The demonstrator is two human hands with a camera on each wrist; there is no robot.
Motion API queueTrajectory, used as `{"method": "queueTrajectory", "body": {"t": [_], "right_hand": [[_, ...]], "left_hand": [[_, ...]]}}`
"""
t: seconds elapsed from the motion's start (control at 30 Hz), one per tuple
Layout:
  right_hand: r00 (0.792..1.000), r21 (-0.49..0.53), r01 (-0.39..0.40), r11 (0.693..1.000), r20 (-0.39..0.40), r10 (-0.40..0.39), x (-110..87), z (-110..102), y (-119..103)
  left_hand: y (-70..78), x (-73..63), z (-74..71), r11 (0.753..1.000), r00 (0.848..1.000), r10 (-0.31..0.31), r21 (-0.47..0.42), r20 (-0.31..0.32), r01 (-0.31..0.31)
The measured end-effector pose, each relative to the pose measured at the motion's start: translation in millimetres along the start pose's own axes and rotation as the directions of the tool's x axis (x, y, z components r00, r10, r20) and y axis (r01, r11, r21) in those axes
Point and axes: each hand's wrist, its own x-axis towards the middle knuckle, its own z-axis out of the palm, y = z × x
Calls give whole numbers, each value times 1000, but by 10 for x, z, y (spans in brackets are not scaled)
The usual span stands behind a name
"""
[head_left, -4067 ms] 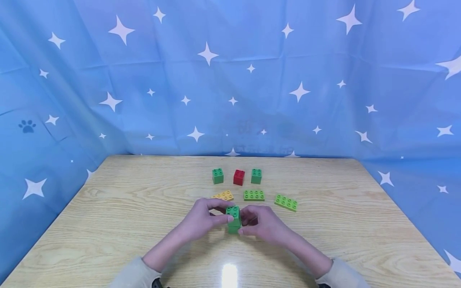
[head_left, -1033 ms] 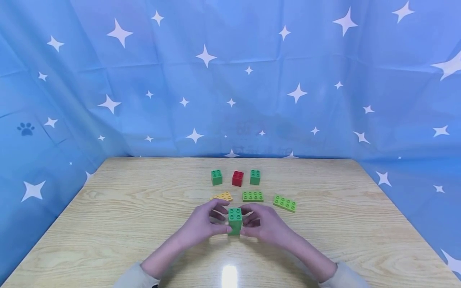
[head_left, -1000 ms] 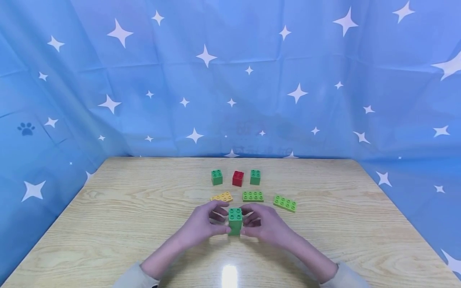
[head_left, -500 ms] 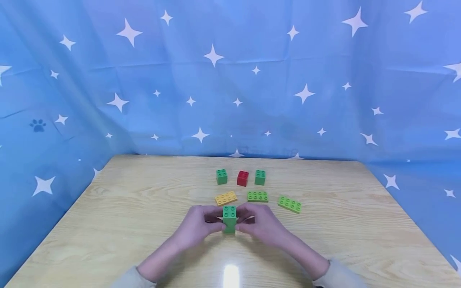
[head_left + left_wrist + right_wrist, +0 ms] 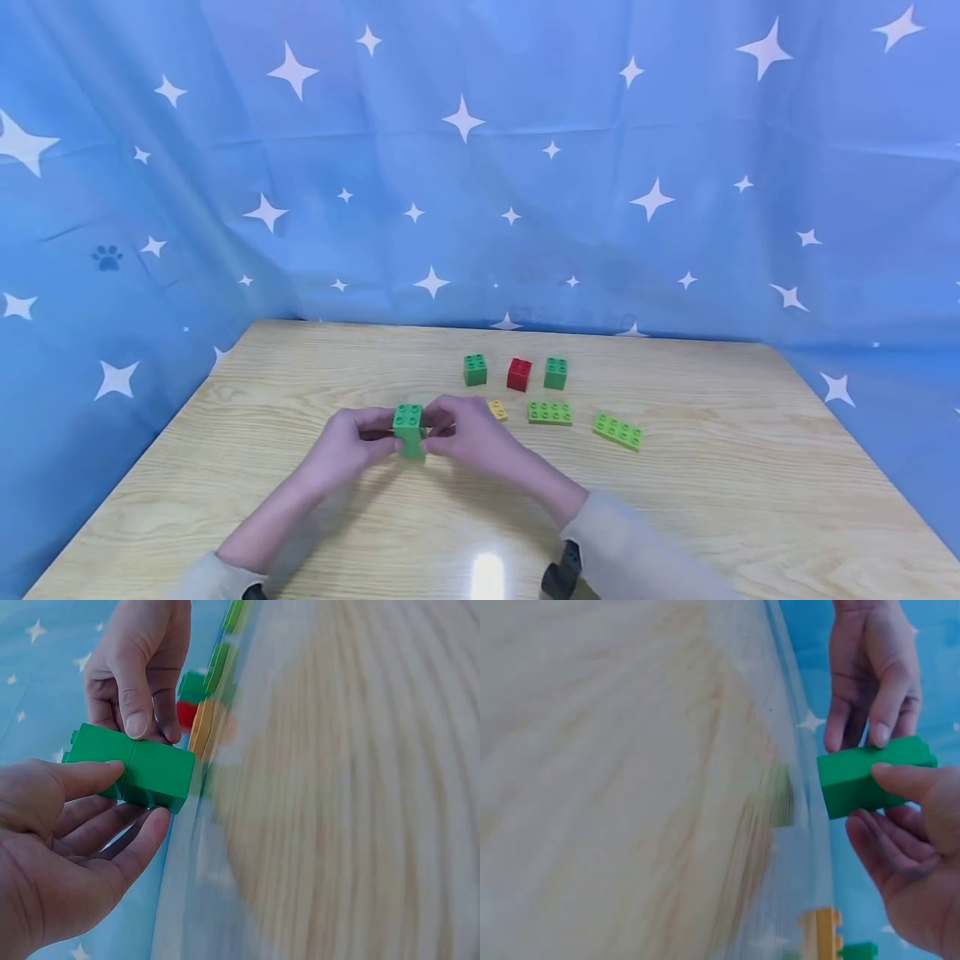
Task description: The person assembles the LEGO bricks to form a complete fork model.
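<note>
Gripping the green block stack (image 5: 408, 430) well seems to require an even, gentle pinch from both sides, so that it does not tilt, because it stands between the left hand (image 5: 345, 447) and the right hand (image 5: 471, 433), both grasping it, on or just above the table (image 5: 712, 467).

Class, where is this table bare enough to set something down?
Bare tabletop: from the left grip to the left edge, and right of the angled lime brick. Crowded: just beyond the right grip, around the yellow brick and red brick.
</note>
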Motion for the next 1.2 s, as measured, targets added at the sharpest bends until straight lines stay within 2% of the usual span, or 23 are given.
{"method": "queueTrajectory", "body": {"t": [0.2,0.37,0.67,0.8,1.0,1.2], "right_hand": [[1000,9,-15,1000,19,15,204,164,-19],[999,24,-28,999,19,27,300,238,11],[999,14,-37,999,30,37,377,251,-18],[998,8,-48,999,41,48,335,186,-9],[999,16,-42,999,22,42,185,-50,6],[999,14,-28,999,-25,29,-56,-278,45]], "left_hand": [[-112,-38,-165,999,998,-43,4,-39,43],[-149,-41,-214,997,995,-75,9,-61,76],[-177,-10,-271,995,992,-95,27,-82,98],[-171,-11,-254,995,992,-97,14,-80,98],[-88,-55,-287,993,986,-105,44,-133,112],[118,-118,-293,995,980,-41,83,-193,58]]}}
